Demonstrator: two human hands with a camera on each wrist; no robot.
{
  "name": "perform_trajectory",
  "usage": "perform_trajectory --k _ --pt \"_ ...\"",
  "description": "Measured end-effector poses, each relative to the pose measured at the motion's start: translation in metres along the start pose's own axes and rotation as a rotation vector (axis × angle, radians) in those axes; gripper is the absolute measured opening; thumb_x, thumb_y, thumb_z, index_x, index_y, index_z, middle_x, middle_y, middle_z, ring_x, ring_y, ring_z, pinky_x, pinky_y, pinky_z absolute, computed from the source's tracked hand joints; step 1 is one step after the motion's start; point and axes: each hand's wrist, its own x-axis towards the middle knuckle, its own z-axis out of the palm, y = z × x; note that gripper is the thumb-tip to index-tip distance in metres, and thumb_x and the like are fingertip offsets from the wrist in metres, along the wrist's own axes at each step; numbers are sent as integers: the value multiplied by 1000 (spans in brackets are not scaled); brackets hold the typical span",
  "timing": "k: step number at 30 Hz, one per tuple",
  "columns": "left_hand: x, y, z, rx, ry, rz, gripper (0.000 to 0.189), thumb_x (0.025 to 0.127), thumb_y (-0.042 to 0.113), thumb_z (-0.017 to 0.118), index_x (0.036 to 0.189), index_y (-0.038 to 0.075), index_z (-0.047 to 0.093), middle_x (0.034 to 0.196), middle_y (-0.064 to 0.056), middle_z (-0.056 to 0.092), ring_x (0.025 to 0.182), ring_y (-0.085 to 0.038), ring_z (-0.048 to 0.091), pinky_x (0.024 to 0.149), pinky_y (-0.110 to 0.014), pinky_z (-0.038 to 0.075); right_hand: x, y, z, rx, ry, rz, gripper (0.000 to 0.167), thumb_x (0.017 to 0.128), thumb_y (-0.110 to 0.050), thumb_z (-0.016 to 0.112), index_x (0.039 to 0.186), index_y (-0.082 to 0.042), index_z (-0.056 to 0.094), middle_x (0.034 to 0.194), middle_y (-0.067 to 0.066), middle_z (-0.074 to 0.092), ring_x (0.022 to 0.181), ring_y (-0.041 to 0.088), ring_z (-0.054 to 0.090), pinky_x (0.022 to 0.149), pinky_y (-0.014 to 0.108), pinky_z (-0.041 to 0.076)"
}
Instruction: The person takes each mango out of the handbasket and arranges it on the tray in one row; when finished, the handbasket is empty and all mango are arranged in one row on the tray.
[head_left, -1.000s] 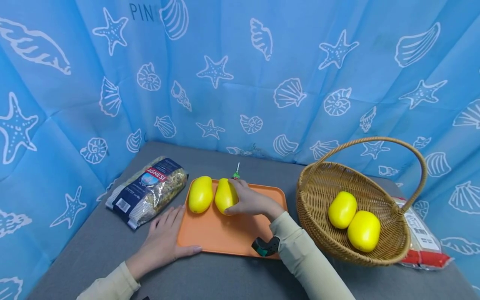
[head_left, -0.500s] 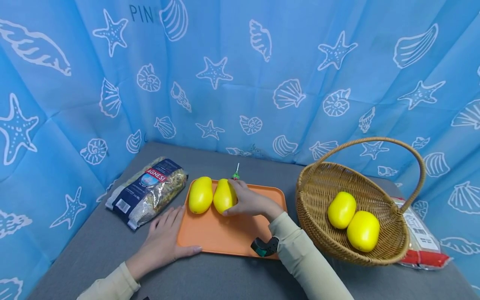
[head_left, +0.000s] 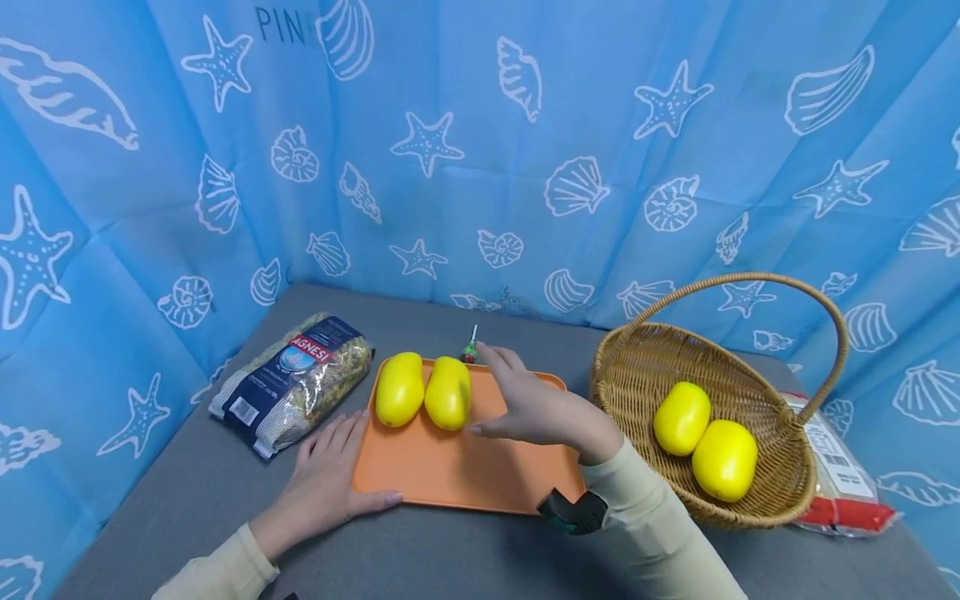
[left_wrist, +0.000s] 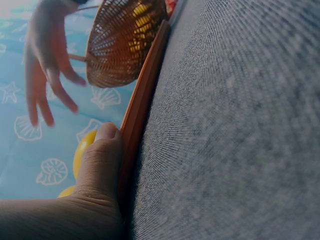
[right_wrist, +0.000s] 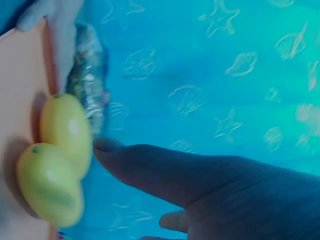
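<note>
Right hand (head_left: pixel 546 410) is held empty, nearer yellow fruit (head_left: pixel 447 393) at its 9 o'clock (long axis 12–6); left hand (head_left: pixel 330 482), uncurled, is rested at 8 o'clock on tray (head_left: pixel 442 471).

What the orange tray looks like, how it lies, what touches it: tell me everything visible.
The orange tray is a shallow, plastic-looking rectangle with rounded corners and a low rim. It lies flat on gray cloth, two yellow fruits side by side toward its far left. The left grip touches its near-left corner; the right grip hovers above it.
</note>
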Motion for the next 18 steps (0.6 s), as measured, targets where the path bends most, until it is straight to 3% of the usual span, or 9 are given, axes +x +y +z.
perform_trajectory --k 6,12,18 --pt "0 0 -1 14 15 9 127 62 92 47 150 3 25 152 -19 32 138 -42 26 107 -64 19 -46 -4 -23 -46 11 -20 100 87 -42 68 154 -24 -4 159 13 9 141 32 30 104 48 41" --pt "0 0 -3 12 4 15 127 63 92 46 151 3 25 152 -20 31 138 -43 26 107 -65 18 -82 4 -41 -87 54 -48 100 87 -43 68 155 -23 -2 156 13 15 124 29 51 93 43 50" --pt "-1 1 -3 -7 -8 16 127 63 91 48 151 3 23 153 -21 29 139 -43 25 107 -65 17 -109 21 -54 -95 79 -41 96 87 -42 69 155 -21 4 153 15 21 132 36 40 95 50 48"
